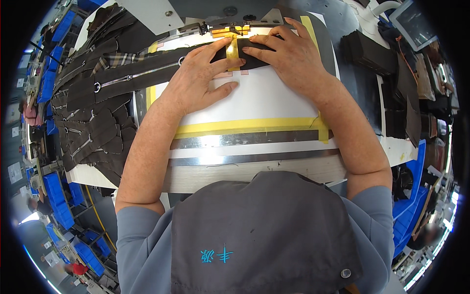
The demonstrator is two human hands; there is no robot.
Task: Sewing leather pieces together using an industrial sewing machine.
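Note:
Under a lit sewing machine head [215, 11], my left hand [192, 81] lies on a dark fabric strip with its fingers stretched out and the thumb apart. The strip carries a silver zipper [132, 77] with a ring at its end and runs out to the left. My right hand [298, 59] rests with spread fingers on a dark fabric piece [252, 61] just right of centre. Between the hands a yellow tape strip [232, 50] crosses the fabric. Beneath lies a white sheet [254, 100] edged with yellow tape [249, 125]. The fabric edges under my fingers are partly hidden.
A heap of dark zippered pieces [93, 125] covers the table's left side. Stacked dark fabric pieces [367, 53] stand at the right, near a screen [413, 22]. Metal strips [245, 138] run along the near edge. Blue bins [58, 196] stand beyond at left.

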